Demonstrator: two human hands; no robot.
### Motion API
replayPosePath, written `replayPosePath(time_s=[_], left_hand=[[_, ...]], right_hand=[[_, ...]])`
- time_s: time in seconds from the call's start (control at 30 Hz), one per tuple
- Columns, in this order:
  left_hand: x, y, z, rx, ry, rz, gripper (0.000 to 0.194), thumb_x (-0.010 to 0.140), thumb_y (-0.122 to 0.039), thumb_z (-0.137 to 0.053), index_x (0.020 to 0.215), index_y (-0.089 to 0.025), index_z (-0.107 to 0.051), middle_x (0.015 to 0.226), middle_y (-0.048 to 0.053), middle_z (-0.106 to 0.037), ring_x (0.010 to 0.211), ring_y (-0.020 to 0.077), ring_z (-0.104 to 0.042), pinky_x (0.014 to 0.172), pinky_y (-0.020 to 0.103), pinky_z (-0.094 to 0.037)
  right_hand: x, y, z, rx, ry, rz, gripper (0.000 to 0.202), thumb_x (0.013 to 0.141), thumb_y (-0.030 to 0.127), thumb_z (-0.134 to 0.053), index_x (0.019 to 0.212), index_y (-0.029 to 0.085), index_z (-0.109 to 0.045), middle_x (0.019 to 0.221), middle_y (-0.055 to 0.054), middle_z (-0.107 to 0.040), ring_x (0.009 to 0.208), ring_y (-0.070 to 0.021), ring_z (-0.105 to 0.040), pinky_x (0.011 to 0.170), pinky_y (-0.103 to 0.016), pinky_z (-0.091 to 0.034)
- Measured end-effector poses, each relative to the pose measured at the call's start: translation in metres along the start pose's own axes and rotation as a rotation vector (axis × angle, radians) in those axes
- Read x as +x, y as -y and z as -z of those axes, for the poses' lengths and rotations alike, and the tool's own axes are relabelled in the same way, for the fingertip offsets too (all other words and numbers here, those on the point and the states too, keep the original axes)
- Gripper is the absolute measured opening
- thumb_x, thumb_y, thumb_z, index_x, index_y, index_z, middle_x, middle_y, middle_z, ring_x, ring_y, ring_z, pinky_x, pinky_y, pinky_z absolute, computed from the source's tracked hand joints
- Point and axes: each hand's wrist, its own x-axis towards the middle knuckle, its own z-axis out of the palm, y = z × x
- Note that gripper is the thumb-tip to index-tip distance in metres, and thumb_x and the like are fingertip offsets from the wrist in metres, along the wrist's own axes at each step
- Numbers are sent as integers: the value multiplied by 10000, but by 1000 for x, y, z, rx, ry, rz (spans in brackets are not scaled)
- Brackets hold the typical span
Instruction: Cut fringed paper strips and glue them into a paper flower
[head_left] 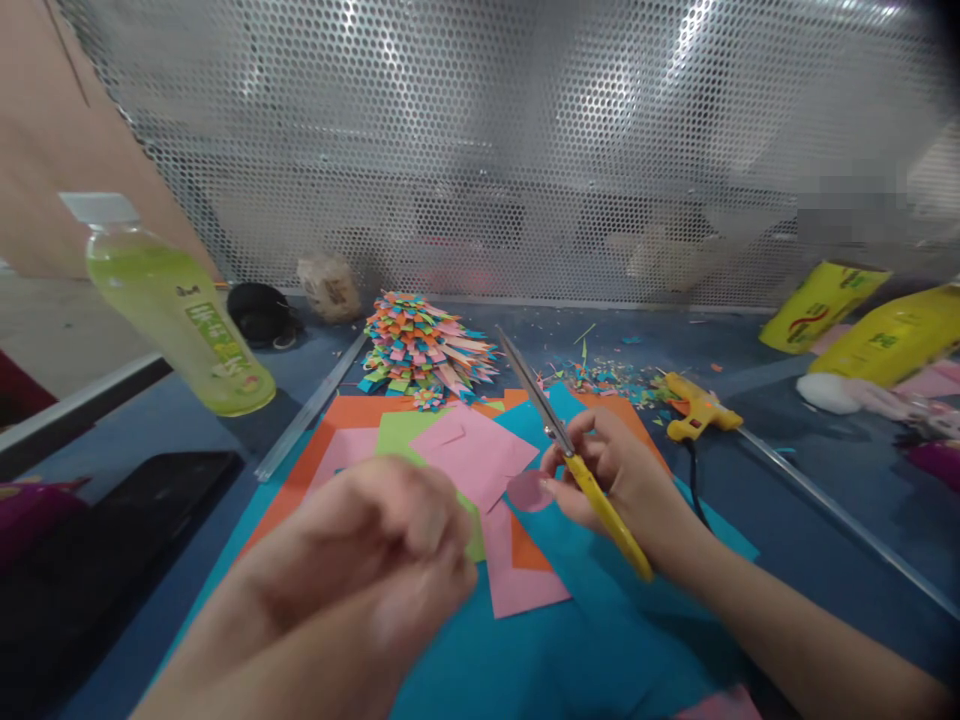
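Observation:
My right hand [630, 480] holds yellow-handled scissors [592, 485], their closed-looking blades pointing up and away. A small round piece of pink paper [529, 491] is pinched at that hand's thumb and fingertip. Closer to the camera, my left hand [382, 560] is curled shut, slightly blurred; whatever its fingers may hold is hidden. Beneath both hands lie loose sheets: blue paper [480, 660], a pink square [480, 450], green paper [397, 432] and orange paper [292, 505]. Behind them rests a fringed bundle of many-coloured paper strips [427, 345].
A drink bottle [180, 310] and a black phone [150, 560] are at the left. To the right lie paper scraps [600, 377], a yellow glue gun [697, 407], a clear glue stick [847, 520] and yellow packages [892, 335]. A perforated metal panel [480, 130] closes off the back.

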Motion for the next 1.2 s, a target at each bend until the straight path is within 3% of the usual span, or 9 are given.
replayPosePath(time_s=[0.07,0.13,0.27,0.33,0.5,0.6,0.73,0.87,1.2], left_hand=[[28,-29,-23,-126,-26,110,52,758,-268,-612,809,-278,-611,832,4,-633,706,155,-593,592,280,-505],[47,-42,-46,-155,-12,191,82,717,-248,-634,792,-233,-602,823,12,-615,712,141,-576,600,259,-482],[62,-28,-68,87,102,181,269,680,-288,-667,910,-194,-566,859,23,-565,713,135,-519,560,240,-418],[64,-14,-69,41,184,147,179,760,-343,-587,828,-179,-564,726,-6,-532,629,110,-480,528,225,-378],[66,2,-63,-60,156,128,172,740,-287,-618,641,-164,-550,597,-38,-490,558,83,-458,509,205,-351],[69,2,-59,-205,126,203,110,708,-236,-651,655,-160,-591,586,-26,-582,536,83,-508,528,205,-392],[73,1,-53,-366,-26,258,122,718,-248,-668,679,-163,-590,607,-7,-664,558,102,-598,517,199,-416],[73,-1,-51,-486,-93,208,153,729,-246,-670,677,-170,-548,650,13,-701,681,154,-673,524,199,-444],[66,-14,-48,-507,-135,214,188,758,-229,-653,660,-151,-513,630,26,-698,693,148,-691,493,148,-448]], right_hand=[[0,2,0,34,17,-9,361,635,218,-691,796,239,-368,654,63,-570,522,-93,-544,473,-196,-409],[1,8,-1,73,3,-37,379,597,237,-705,791,238,-380,648,58,-587,533,-105,-570,485,-211,-434],[3,23,-3,101,-67,-98,437,498,282,-739,736,241,-375,558,78,-560,492,-117,-569,481,-241,-453],[4,29,-3,102,-96,-118,458,471,269,-750,725,242,-369,545,83,-555,497,-120,-571,495,-245,-454],[3,29,-1,139,-56,-139,485,471,235,-762,754,242,-368,549,92,-543,516,-117,-576,495,-224,-447],[1,21,1,112,-68,-99,433,543,258,-746,775,240,-382,603,73,-558,537,-112,-570,501,-222,-458],[-4,12,6,-82,-14,14,289,707,298,-651,833,245,-396,735,32,-558,611,-114,-549,531,-227,-454],[-8,9,13,-300,110,-33,245,769,328,-601,872,235,-399,811,2,-534,642,-122,-523,547,-239,-441],[-17,16,14,-363,286,-156,244,822,394,-534,884,242,-353,734,38,-427,629,-116,-442,542,-231,-390]])
